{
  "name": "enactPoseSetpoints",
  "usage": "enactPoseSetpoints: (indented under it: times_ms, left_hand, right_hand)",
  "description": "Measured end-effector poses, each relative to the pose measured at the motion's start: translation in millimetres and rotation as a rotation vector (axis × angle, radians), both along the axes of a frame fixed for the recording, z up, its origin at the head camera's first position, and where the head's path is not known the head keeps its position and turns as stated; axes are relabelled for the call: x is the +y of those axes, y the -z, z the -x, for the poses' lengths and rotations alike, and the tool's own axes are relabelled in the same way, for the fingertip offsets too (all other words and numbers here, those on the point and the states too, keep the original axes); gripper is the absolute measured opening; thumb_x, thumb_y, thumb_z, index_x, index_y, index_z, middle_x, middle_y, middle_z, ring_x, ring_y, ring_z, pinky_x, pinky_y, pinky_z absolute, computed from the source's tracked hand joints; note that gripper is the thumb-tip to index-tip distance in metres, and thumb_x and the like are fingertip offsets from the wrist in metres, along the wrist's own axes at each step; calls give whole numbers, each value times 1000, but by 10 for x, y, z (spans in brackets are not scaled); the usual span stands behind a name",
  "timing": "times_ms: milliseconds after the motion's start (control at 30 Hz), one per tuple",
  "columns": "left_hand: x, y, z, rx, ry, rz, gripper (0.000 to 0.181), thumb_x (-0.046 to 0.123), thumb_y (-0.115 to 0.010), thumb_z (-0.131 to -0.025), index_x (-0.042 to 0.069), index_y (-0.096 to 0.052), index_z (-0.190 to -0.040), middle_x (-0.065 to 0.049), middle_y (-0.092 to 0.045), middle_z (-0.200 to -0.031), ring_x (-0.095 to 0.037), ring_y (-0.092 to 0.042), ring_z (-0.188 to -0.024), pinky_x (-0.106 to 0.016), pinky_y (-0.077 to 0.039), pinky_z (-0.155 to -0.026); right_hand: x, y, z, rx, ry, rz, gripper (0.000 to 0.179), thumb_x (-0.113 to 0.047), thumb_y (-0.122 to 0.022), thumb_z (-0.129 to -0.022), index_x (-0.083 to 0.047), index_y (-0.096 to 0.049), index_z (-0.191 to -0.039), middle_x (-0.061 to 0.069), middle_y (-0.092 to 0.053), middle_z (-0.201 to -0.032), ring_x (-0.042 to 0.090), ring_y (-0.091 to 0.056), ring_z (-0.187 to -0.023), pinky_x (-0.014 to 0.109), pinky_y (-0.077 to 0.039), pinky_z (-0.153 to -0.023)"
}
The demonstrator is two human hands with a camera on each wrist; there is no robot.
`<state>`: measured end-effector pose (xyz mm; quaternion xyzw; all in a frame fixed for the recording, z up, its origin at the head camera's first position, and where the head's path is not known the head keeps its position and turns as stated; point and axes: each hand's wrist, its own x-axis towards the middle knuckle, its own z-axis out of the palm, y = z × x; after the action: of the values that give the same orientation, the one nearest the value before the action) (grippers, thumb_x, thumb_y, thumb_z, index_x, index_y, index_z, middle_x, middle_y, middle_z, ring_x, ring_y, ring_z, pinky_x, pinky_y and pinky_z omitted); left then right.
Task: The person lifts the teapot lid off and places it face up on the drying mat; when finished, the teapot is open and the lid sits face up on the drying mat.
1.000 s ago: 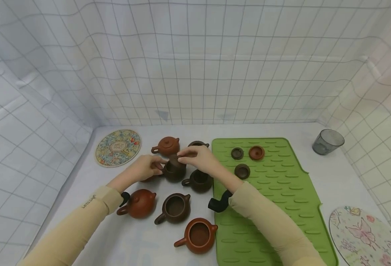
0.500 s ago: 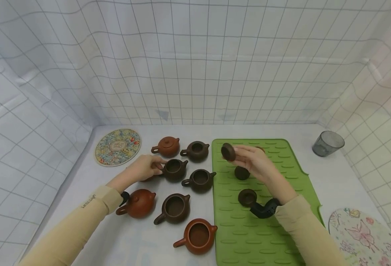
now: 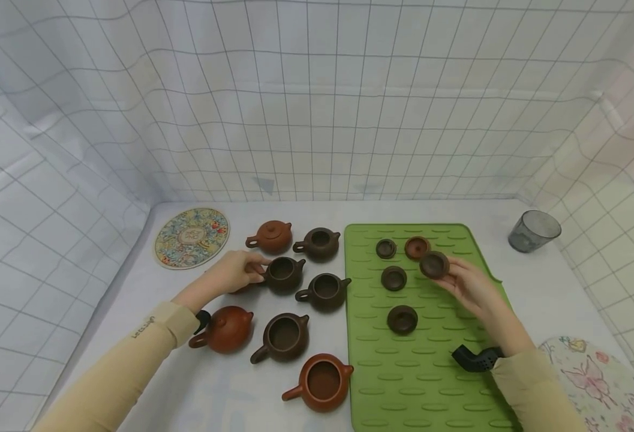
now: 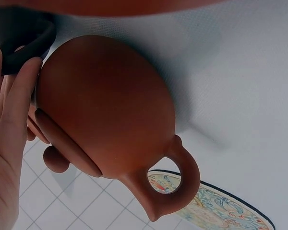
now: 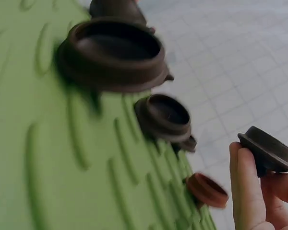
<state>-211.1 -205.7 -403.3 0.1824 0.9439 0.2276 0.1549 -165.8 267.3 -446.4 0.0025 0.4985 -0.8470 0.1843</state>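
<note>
On the left, the left hand (image 3: 233,275) pinches the handle of a dark teapot (image 3: 284,276); the pot has no top on, and its spout points right; next comes the green mat (image 3: 373,354), where a brown lid (image 3: 394,278) and a red lid (image 3: 417,248) rest; above the mat, the right hand (image 3: 473,291) pinches a dark lid (image 3: 434,264), hollow side up; it sits at that hand's left end, near the red lid; the right hand is the one nearer the mat.
</note>
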Motion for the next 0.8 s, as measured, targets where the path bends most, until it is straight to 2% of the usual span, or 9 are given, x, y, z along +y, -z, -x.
enactPoseSetpoints:
  times_ms: [133, 200, 267, 333, 433, 567, 700, 800]
  left_hand:
    - [2, -7, 3, -2, 3, 0, 35, 5, -71, -88, 2, -68, -123, -11, -74, -97, -23, -70, -90, -38, -56, -80]
    - [5, -9, 1, -6, 3, 1, 35, 6, -71, -88, 2, -68, -123, -11, -74, -98, -23, -70, -91, -38, -56, -81]
    - [7, -7, 2, -8, 2, 4, 35, 6, -71, -88, 2, -68, -123, -11, -74, -98, -24, -70, -92, -39, -56, -82]
    - [8, -5, 1, -8, 2, 6, 35, 6, -71, -88, 2, -67, -123, -11, -74, -99, -24, -70, -93, -39, -56, -82]
    - [6, -2, 0, -6, 2, 5, 35, 5, -71, -88, 1, -67, -123, -11, -75, -99, -24, -70, -93, -39, -56, -82]
    - [8, -7, -6, -3, 6, 8, 35, 5, -70, -89, 1, -67, -123, -11, -75, -98, -24, -70, -93, -39, -56, -82]
    - [7, -14, -4, -2, 7, 14, 35, 5, -70, -89, 1, -67, -123, -11, -75, -98, -24, -70, -93, -40, -56, -82]
    - [9, -11, -1, -4, 3, 16, 35, 5, -70, -89, 1, -67, -123, -11, -75, -98, -24, -70, -92, -40, -56, -82]
  right_hand:
    - [119, 111, -21, -32, -26, -41, 27, -17, -39, -108, -14, -66, -108, -1, -69, -106, 10, -68, -98, 20, -54, -89]
    - [141, 144, -25, -45, -26, -116, 24, -23, -42, -107, -13, -63, -111, -3, -68, -105, 9, -68, -97, 20, -54, -89]
    - [145, 176, -23, -42, -29, -221, 33, -28, -45, -106, -6, -57, -126, -6, -66, -107, 6, -67, -98, 19, -53, -91]
    - [129, 199, -25, -36, -17, -359, 51, -33, -47, -104, 2, -43, -142, -7, -63, -112, 2, -66, -97, 18, -52, -92]
    - [78, 218, -34, -17, 5, -585, 73, -40, -48, -103, 10, -24, -150, 7, -57, -126, -5, -63, -95, 17, -52, -92]
    - [-14, 201, -48, 18, 48, -844, 69, -45, -49, -102, 7, -38, -146, 27, -48, -140, -7, -61, -92, 21, -55, -89]
    - [-72, 165, -48, 79, 87, -1025, 61, -43, -49, -103, 5, -49, -140, 30, -54, -135, 6, -69, -89, 28, -58, -83]
    - [-94, 149, -50, 118, 100, -1110, 57, -40, -49, -103, 5, -52, -137, 31, -58, -130, 18, -73, -89, 33, -58, -82]
